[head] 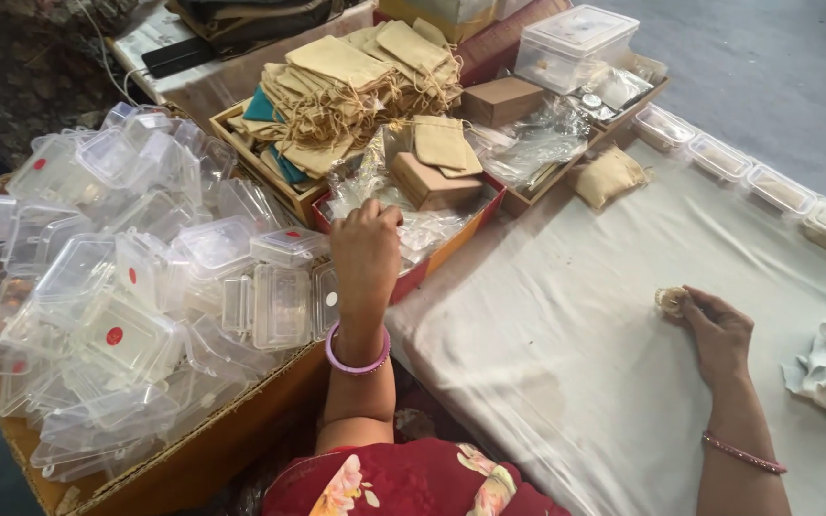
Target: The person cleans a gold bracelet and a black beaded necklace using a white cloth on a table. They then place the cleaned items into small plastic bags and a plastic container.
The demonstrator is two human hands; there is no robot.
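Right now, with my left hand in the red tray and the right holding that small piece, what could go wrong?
The left hand reaches among crinkled clear bags in the red tray; it may drag extras out. The heaped clear plastic boxes beside that wrist could slide. The right hand only pinches the small pale item; it may drop.

Tan drawstring pouches [356,81], red tray [451,239], pink bangle [357,363].
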